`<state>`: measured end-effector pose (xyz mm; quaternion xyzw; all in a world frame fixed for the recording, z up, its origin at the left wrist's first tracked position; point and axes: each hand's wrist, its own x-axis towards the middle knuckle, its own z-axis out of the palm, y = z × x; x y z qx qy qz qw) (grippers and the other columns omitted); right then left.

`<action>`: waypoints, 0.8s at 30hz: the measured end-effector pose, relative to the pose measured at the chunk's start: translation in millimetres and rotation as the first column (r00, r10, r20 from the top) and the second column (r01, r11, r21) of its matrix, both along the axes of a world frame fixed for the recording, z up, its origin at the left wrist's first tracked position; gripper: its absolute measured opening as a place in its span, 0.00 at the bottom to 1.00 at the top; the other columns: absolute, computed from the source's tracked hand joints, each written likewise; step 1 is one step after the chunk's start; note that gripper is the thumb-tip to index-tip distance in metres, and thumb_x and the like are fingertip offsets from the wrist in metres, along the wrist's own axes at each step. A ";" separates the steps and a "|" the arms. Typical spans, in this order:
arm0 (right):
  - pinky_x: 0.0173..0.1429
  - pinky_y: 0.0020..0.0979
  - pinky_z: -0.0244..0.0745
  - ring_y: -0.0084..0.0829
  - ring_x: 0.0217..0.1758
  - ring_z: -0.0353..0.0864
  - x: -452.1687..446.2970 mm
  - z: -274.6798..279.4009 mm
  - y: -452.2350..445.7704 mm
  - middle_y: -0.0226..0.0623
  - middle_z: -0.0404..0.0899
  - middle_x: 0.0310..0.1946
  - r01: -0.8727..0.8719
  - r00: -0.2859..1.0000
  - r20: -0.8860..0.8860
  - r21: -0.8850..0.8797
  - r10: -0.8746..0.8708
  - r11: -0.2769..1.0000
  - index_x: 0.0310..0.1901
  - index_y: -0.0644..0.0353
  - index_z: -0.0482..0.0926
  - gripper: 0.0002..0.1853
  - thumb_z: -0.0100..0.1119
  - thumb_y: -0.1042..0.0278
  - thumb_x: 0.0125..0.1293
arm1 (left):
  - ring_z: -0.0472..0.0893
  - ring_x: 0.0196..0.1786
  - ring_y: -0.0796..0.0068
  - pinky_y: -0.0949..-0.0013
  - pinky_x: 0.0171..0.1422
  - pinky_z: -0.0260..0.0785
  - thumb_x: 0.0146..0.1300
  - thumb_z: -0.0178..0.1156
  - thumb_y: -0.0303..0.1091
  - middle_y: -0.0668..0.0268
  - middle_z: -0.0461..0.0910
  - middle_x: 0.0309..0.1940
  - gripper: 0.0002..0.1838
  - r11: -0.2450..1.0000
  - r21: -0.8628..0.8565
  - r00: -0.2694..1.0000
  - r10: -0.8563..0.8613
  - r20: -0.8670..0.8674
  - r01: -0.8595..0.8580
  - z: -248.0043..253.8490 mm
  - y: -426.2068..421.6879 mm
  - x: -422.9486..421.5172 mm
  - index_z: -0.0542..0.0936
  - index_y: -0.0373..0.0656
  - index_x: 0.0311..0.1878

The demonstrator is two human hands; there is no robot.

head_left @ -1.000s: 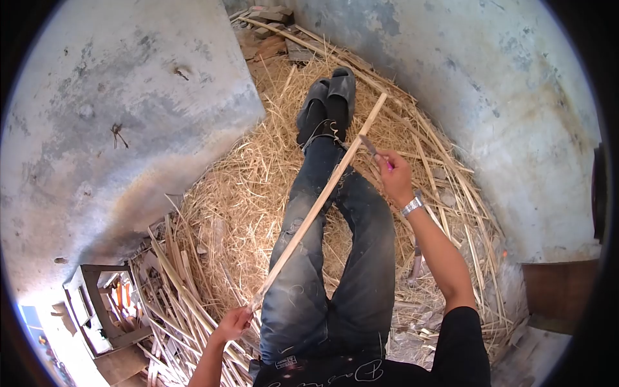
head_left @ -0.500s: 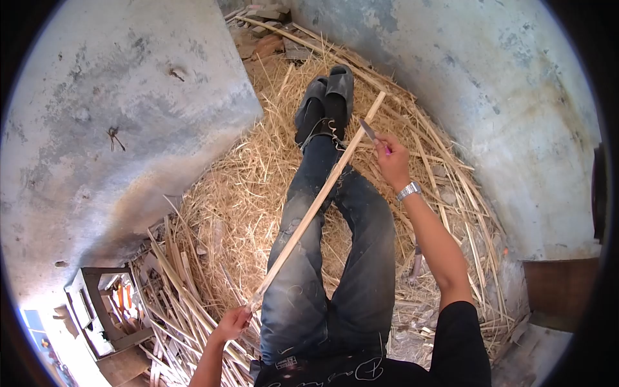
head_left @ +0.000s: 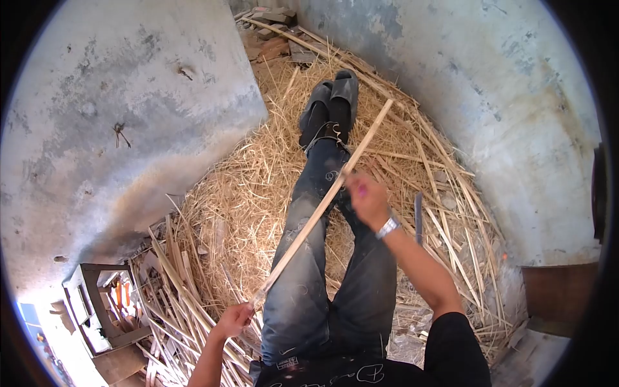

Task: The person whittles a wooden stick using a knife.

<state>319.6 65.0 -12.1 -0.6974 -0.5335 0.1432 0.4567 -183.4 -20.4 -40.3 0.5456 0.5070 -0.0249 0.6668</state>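
A long pale bamboo or wooden strip [head_left: 309, 226] lies slantwise across my outstretched legs, its far end up beside my feet. My left hand [head_left: 236, 319] is closed around the strip's near end, by my left thigh. My right hand [head_left: 371, 201], blurred by motion, grips a small knife whose pink handle [head_left: 362, 190] shows between the fingers. The knife's blade is smeared, at the strip's right side just below my shins; whether it touches the wood I cannot tell. A thin curl of shaving [head_left: 331, 175] appears near the strip.
Straw-like shavings [head_left: 238, 200] cover the floor under my legs. Cut strips [head_left: 171, 303] are piled at the left, and more strips [head_left: 451, 226] run along the right wall [head_left: 503, 129]. A dark, narrow blade-like object [head_left: 418, 219] lies right of my knee. A wooden frame [head_left: 103, 309] stands lower left.
My right hand with the knife has moved down along the strip, towards my body. My left hand still holds the near end. The view has shifted slightly.
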 end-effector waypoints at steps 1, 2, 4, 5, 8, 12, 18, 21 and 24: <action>0.35 0.38 0.78 0.45 0.30 0.87 -24.9 -10.7 -14.6 0.46 0.87 0.31 -0.035 0.997 -0.070 0.013 0.036 0.999 0.51 0.57 0.88 0.09 0.62 0.68 0.77 | 0.70 0.25 0.79 0.69 0.31 0.63 0.87 0.48 0.54 0.71 0.72 0.22 0.29 0.999 0.034 0.999 -0.023 -0.022 0.024 -3.5 -1.1 -1.5 0.74 0.43 0.30; 0.35 0.38 0.78 0.46 0.30 0.88 -38.8 -19.4 -23.5 0.46 0.87 0.31 -0.071 0.987 -0.139 0.027 0.074 0.997 0.50 0.57 0.88 0.08 0.62 0.68 0.77 | 0.70 0.26 0.79 0.69 0.31 0.63 0.87 0.48 0.54 0.71 0.72 0.22 0.29 0.997 0.067 0.998 -0.043 -0.045 0.046 -5.6 -4.4 -2.4 0.74 0.43 0.30; 0.34 0.38 0.78 0.46 0.29 0.87 -34.5 -16.5 -25.9 0.46 0.86 0.29 -0.140 0.987 -0.073 0.044 0.143 0.989 0.50 0.57 0.88 0.08 0.62 0.68 0.77 | 0.70 0.26 0.79 0.69 0.32 0.64 0.87 0.48 0.54 0.71 0.71 0.22 0.29 0.997 0.073 0.999 -0.032 -0.024 0.033 -2.7 -10.2 -7.4 0.74 0.43 0.30; 0.33 0.38 0.78 0.47 0.28 0.87 -31.4 -15.3 -28.2 0.47 0.85 0.28 -0.202 0.979 -0.006 0.058 0.202 0.978 0.50 0.57 0.88 0.08 0.62 0.69 0.77 | 0.70 0.26 0.79 0.69 0.32 0.64 0.87 0.48 0.54 0.71 0.71 0.22 0.29 0.997 0.078 1.000 -0.027 -0.003 0.028 -1.4 -11.0 -10.0 0.74 0.42 0.31; 0.32 0.39 0.77 0.48 0.28 0.86 -5.2 -1.7 -1.8 0.48 0.83 0.26 0.021 1.000 -0.010 0.073 -0.020 0.997 0.52 0.58 0.87 0.08 0.62 0.69 0.76 | 0.69 0.25 0.80 0.70 0.32 0.64 0.87 0.48 0.53 0.71 0.71 0.22 0.29 0.993 0.118 0.999 -0.024 -0.036 0.028 1.7 -9.2 7.9 0.74 0.42 0.31; 0.33 0.41 0.78 0.49 0.29 0.86 -37.1 -8.5 -15.3 0.50 0.84 0.28 -0.037 0.999 0.016 0.003 0.037 0.999 0.50 0.58 0.87 0.07 0.63 0.69 0.76 | 0.72 0.25 0.76 0.65 0.33 0.68 0.86 0.49 0.52 0.69 0.73 0.20 0.29 0.993 0.119 0.999 -0.021 -0.042 0.026 3.3 1.0 30.3 0.77 0.38 0.32; 0.34 0.40 0.79 0.48 0.28 0.85 -29.0 -3.0 -31.9 0.50 0.85 0.30 -0.222 0.975 -0.028 -0.017 0.222 0.975 0.54 0.58 0.88 0.10 0.63 0.69 0.76 | 0.72 0.24 0.76 0.65 0.32 0.68 0.86 0.49 0.53 0.68 0.73 0.19 0.29 0.979 0.198 0.997 -0.034 -0.076 0.049 8.2 -6.6 22.4 0.79 0.38 0.33; 0.30 0.37 0.74 0.39 0.21 0.79 -8.0 -13.1 -4.2 0.49 0.81 0.25 0.150 0.984 -0.110 0.122 -0.137 0.981 0.53 0.58 0.88 0.10 0.63 0.65 0.79 | 0.73 0.24 0.75 0.65 0.33 0.69 0.86 0.48 0.53 0.68 0.74 0.19 0.29 0.982 0.183 0.995 -0.022 -0.096 0.039 7.0 -0.7 35.5 0.79 0.39 0.33; 0.28 0.38 0.74 0.43 0.21 0.79 -65.4 -24.0 -38.5 0.44 0.80 0.24 -0.088 0.982 -0.169 0.017 0.089 0.996 0.53 0.54 0.89 0.10 0.64 0.62 0.78 | 0.74 0.24 0.75 0.64 0.33 0.69 0.86 0.48 0.54 0.67 0.75 0.20 0.29 0.981 0.194 0.997 -0.017 -0.075 0.031 10.0 4.9 52.5 0.79 0.39 0.34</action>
